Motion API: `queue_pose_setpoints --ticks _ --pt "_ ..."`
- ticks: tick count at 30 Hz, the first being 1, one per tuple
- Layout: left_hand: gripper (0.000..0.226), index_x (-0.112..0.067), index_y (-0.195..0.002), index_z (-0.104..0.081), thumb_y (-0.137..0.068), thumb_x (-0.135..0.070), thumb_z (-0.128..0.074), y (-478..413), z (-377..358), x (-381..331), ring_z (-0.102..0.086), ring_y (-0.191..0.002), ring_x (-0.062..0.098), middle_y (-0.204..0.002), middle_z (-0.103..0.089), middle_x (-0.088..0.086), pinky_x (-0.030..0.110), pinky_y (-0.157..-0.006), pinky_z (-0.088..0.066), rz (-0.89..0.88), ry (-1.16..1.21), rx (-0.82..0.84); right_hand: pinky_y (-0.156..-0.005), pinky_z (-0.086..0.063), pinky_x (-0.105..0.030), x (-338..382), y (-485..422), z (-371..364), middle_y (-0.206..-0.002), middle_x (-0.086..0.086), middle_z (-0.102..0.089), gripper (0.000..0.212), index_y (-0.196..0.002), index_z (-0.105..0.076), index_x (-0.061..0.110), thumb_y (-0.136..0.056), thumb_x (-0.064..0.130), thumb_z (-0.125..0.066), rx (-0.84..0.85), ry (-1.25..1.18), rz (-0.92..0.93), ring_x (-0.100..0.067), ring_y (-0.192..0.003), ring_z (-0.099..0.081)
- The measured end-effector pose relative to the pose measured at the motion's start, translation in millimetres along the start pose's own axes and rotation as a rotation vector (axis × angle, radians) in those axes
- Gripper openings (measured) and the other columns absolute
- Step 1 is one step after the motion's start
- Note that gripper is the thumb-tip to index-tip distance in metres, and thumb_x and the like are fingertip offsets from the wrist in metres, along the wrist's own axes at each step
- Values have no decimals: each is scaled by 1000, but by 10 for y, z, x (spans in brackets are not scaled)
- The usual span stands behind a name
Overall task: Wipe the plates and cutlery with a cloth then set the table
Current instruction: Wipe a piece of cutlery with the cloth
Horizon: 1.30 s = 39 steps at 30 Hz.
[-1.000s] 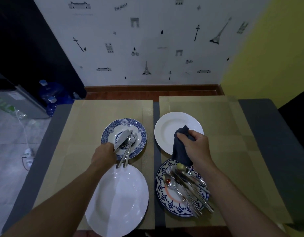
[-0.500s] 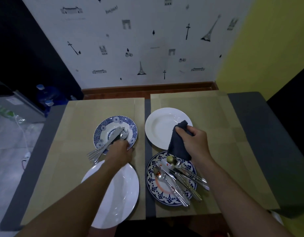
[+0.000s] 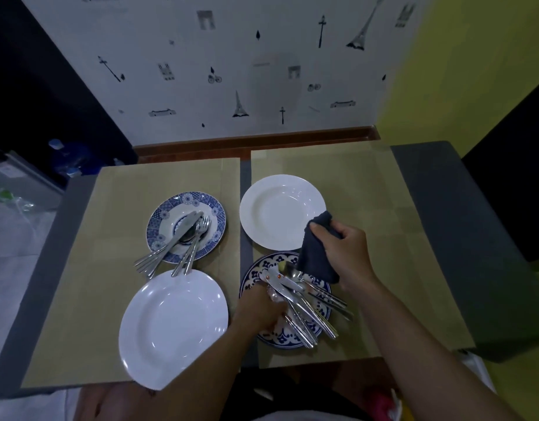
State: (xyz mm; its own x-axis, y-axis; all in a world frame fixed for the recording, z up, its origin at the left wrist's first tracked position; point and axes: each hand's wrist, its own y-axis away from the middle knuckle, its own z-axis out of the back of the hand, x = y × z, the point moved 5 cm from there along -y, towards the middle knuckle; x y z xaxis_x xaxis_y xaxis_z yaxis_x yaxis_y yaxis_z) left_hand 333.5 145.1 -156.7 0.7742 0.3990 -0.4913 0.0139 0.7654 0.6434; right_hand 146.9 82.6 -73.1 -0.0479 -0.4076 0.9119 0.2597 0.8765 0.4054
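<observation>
Two white plates lie on the mats, one at the near left and one at the far right. A blue-patterned plate at the far left carries several pieces of cutlery whose handles stick out over its near rim. A second blue-patterned plate at the near right holds a pile of soiled cutlery. My left hand grips a piece from that pile. My right hand holds a dark blue cloth just above the same plate.
Two tan placemats cover a grey table, which stands against a white patterned wall. Blue water bottles and a grey appliance sit on the floor at the far left. My lap shows below the table's near edge.
My left hand let go of the cutlery on the far-left patterned plate and crossed right to the soiled pile. The right hand with the cloth stayed over the near-right plate.
</observation>
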Motion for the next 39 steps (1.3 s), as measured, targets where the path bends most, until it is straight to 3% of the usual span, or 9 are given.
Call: queue_pose_setpoints --ticks 2,4,8,11,18,24,27,31,39 --pt "31 -15 -110 -58 -86 -30 -71 17 -77 39 -62 -52 4 -71 -67 -3 17 -49 -45 75 59 8 -81 -61 -37 -25 -7 17 -90 4 -80 15 -99 -79 22 -87 31 -80 -1 -8 -13 -19 -88 -75" --pt "30 -11 -101 -62 -84 -32 -74 46 -77 59 -59 -57 4 -70 -62 -4 20 -50 -44 158 55 19 -83 -61 -38 -26 -18 27 -89 4 -79 12 -96 -78 23 -87 30 -80 -3 -6 -17 -20 -89 -75" --pt "37 -5 -84 -70 -60 -30 -83 -221 -244 422 -75 -72 27 -75 -75 12 45 -71 -63 284 253 77 -85 -60 -44 -7 -17 -7 -83 3 -79 8 -83 -77 23 -87 29 -80 14 21 -16 -23 -88 -75" --pt "26 -6 -85 -70 -72 -25 -83 -81 -131 316 -75 -71 24 -78 -75 11 44 -73 -63 277 284 47 -84 -61 -46 4 1 -59 -81 0 -78 12 -78 -77 21 -86 29 -81 47 46 -21 -27 -88 -76" --pt "16 -10 -83 -72 -90 -24 -71 147 198 133 -72 -62 9 -73 -73 2 24 -67 -60 154 214 -133 -72 -63 -34 -44 53 -214 -84 6 -79 26 -95 -77 20 -76 32 -89 146 150 -61 -18 -81 -76" --pt "33 -6 -72 -72 -96 -26 -64 260 480 -108 -65 -58 18 -62 -68 7 39 -65 -57 -156 325 -196 -80 -64 -39 -203 104 -303 -86 5 -80 24 -92 -78 21 -76 34 -90 202 232 -105 -19 -85 -76" --pt "31 -6 -71 -72 -97 -20 -62 314 595 -273 -56 -52 7 -58 -63 -3 30 -60 -49 -305 303 -167 -78 -63 -37 -208 165 -402 -87 1 -80 27 -97 -79 16 -76 28 -90 257 239 -109 -21 -86 -76" --pt "29 -2 -75 -71 -97 -16 -58 373 732 -400 -53 -54 8 -60 -61 -2 24 -60 -45 -415 302 -77 -67 -61 -33 -120 216 -468 -88 -3 -80 31 -100 -76 11 -74 20 -91 277 174 -138 -21 -80 -77" --pt "27 7 -93 -73 -100 -14 -57 441 954 -469 -46 -54 8 -56 -53 -4 19 -58 -40 -484 480 43 -74 -62 -38 131 184 -506 -88 -3 -77 25 -91 -72 16 -79 32 -87 57 131 -28 -23 -82 -73"
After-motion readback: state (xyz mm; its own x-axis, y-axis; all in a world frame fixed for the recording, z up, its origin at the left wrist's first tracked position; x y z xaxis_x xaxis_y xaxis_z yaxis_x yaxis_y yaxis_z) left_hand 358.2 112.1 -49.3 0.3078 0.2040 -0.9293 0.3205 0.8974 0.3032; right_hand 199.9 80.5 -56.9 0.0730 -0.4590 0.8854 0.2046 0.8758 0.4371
